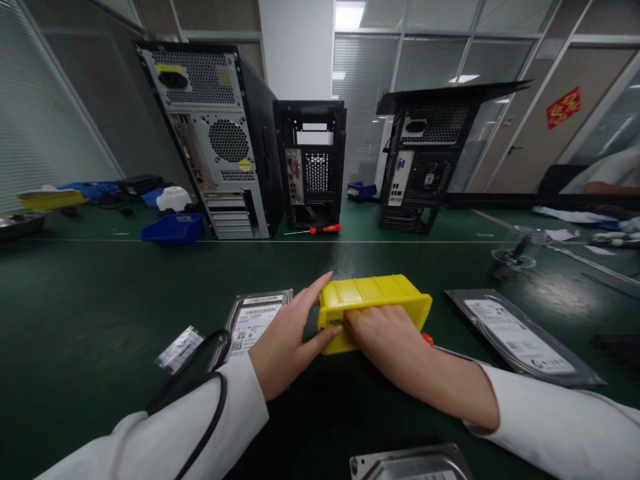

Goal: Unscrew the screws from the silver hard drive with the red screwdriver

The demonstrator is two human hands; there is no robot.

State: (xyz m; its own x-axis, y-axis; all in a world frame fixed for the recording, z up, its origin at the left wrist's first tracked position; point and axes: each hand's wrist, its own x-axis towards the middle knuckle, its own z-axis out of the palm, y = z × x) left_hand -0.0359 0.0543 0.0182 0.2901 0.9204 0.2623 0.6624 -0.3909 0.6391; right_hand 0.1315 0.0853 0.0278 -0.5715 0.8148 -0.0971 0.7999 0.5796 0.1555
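Note:
My left hand [295,337] grips the left end of a yellow plastic parts bin [373,291], thumb at the lower rim and fingers along the upper side. The bin is tipped on its side with its open mouth toward me. Into that mouth reaches my right hand [387,337], its fingers hidden inside, so what they touch does not show. A hard drive [257,320] lies partly behind my left hand. Another hard drive [520,333], in a clear bag, is to the right. Beside my right wrist a red handle tip [427,339] and a thin metal shaft show.
Three computer cases [227,143] stand along the back. In front of the middle one lies a red screwdriver [325,229]. A blue bin [173,229] sits left, a clear cup [523,250] right, a small silver packet [180,349] near my left sleeve. A third drive [410,463] is closest.

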